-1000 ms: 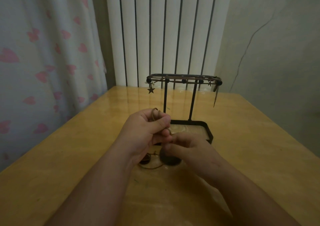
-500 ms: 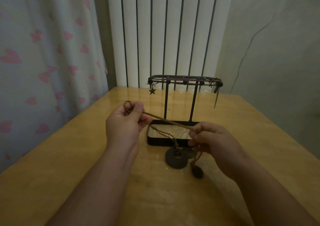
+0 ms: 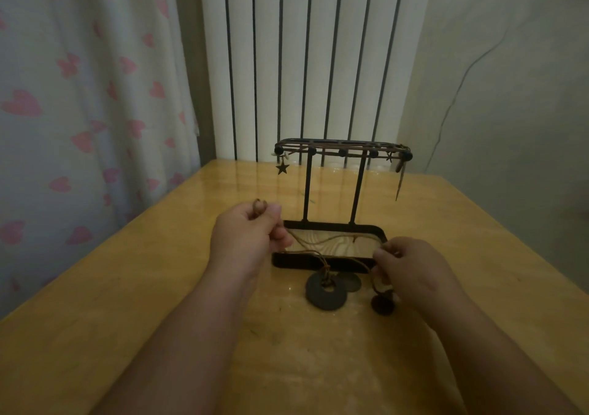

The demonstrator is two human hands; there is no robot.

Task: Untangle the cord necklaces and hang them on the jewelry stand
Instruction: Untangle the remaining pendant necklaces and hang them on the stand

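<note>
A black jewelry stand (image 3: 344, 153) with a wood-bottomed tray base stands mid-table. A star charm (image 3: 282, 168) hangs at its left end and a thin pendant (image 3: 400, 181) at its right end. Brown cord necklaces (image 3: 331, 242) run slack between my hands in front of the tray. My left hand (image 3: 248, 236) grips one cord end, with a loop poking above the fist. My right hand (image 3: 411, 268) pinches the other end. A dark ring pendant (image 3: 325, 291) lies on the table, with a small dark bead (image 3: 382, 305) hanging below my right hand.
The wooden table (image 3: 159, 287) is bounded by a heart-print curtain (image 3: 79, 112) on the left, a white radiator (image 3: 312, 64) behind the stand and a wall on the right. A flat round disc (image 3: 352, 282) lies beside the ring pendant.
My hands have pulled apart from each other, stretching the cord taut. The cord has since gone slack as both hands lowered slightly.
</note>
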